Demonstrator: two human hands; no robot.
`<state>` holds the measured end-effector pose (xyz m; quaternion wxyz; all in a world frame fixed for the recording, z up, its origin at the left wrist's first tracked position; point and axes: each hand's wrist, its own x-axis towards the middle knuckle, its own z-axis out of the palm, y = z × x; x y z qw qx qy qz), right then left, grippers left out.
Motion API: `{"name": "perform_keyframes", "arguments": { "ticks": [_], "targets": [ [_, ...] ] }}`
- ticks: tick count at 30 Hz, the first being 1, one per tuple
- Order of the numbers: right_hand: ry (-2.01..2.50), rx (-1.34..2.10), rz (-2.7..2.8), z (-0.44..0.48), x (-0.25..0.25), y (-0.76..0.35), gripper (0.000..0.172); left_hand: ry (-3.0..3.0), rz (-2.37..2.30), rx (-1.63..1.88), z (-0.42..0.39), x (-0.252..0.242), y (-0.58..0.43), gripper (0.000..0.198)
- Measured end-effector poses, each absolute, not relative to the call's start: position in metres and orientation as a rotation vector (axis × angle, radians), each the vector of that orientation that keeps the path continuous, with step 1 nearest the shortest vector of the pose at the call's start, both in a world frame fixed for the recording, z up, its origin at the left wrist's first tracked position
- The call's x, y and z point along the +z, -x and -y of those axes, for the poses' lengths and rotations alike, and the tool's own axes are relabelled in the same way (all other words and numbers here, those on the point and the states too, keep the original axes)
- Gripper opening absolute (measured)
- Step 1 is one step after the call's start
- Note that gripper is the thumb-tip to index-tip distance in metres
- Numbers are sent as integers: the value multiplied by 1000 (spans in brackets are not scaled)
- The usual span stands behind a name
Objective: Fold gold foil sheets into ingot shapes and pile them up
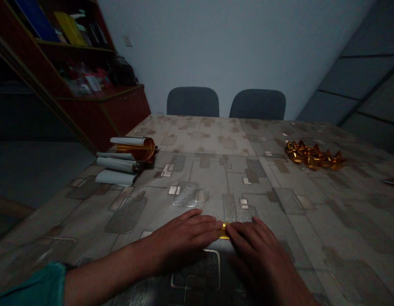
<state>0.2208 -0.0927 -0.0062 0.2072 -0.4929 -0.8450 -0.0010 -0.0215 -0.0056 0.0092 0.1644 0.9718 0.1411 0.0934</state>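
Note:
A narrow piece of gold foil paper lies near the table's front edge, showing only in the gap between my hands. From the left, my left hand presses on it, fingers together and nearly straight. My right hand holds its other side, fingers bent and their tips against the foil. Both hands hide the ends of the paper, so its full length cannot be seen. At the right of the table sits a group of several folded gold foil ingots. Curled foil sheets with pale backs are stacked at the left.
The table has a patterned cloth. Two grey chairs stand behind it, against the wall. A red-brown cabinet with shelves of goods is at the left. A thin dark object lies at the right edge.

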Motion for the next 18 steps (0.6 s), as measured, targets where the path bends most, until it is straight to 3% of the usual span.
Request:
{"name": "perform_keyframes", "arguments": {
  "ticks": [12,18],
  "targets": [
    [1295,-115,2540,107,5,-235,62,-2872,-351,202,3,26,22,46],
    [1236,-44,2558,107,15,-240,61,-2814,-374,216,6,27,25,54]
  ]
}}
